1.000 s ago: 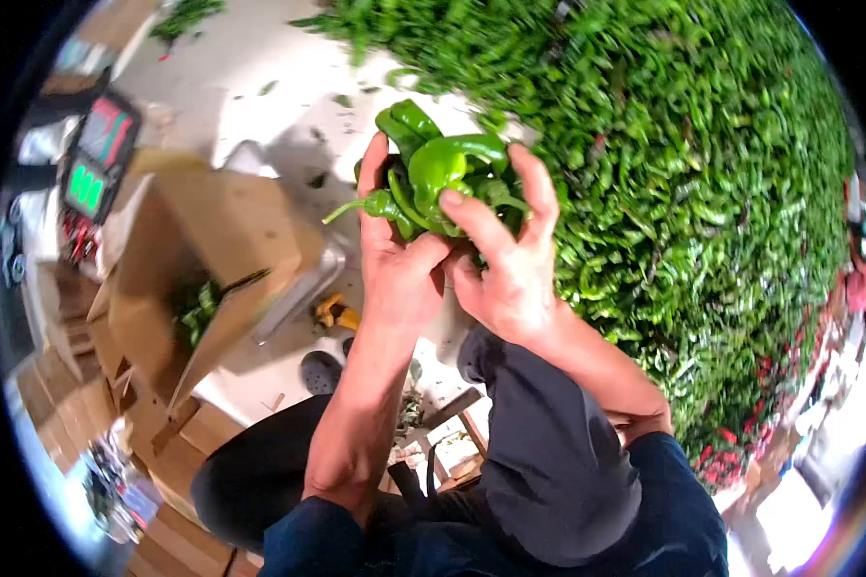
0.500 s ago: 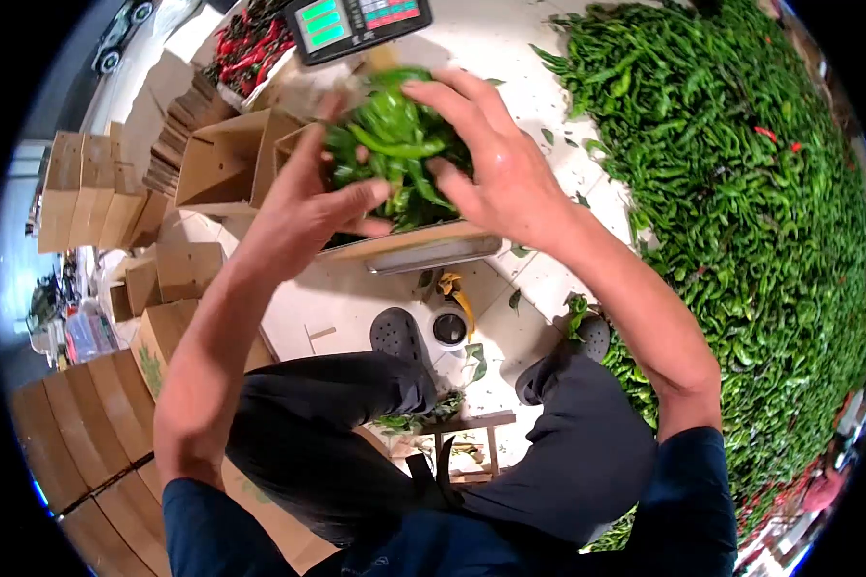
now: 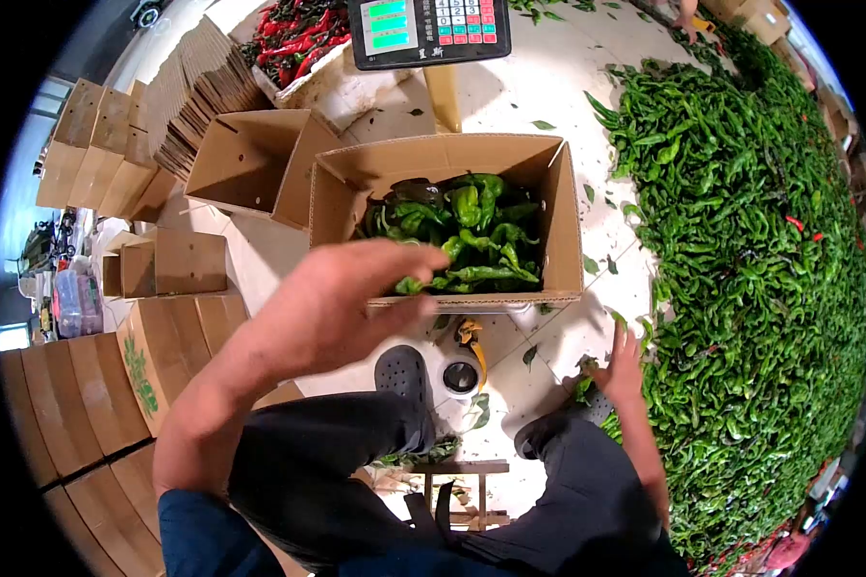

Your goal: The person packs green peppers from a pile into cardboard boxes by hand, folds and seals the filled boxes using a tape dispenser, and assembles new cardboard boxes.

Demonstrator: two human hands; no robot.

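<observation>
A cardboard box (image 3: 342, 207) stands open in front of me, partly filled with green peppers (image 3: 467, 240). My left hand (image 3: 342, 303) hovers over the near left corner of this box, thumb apart from the fingers, with nothing visible in it. Lower right, my right hand (image 3: 625, 370) is at the edge of a large heap of green peppers (image 3: 751, 288) on the floor. Its fingers are spread, and a pepper shows by the fingertips; whether they touch it I cannot tell.
A digital scale display (image 3: 431, 31) rises behind the box. Red peppers (image 3: 303, 38) fill a white container at upper left. An empty carton (image 3: 260, 163), folded cardboard (image 3: 207, 87) and stacked boxes (image 3: 82, 394) line the left. A tape roll (image 3: 460, 375) lies between my feet. Another person's hand (image 3: 686, 21) is at top right.
Both hands were together over the box with green peppers between them. Those peppers now lie in the box; my left hand has drawn back, and my right hand has moved to the heap.
</observation>
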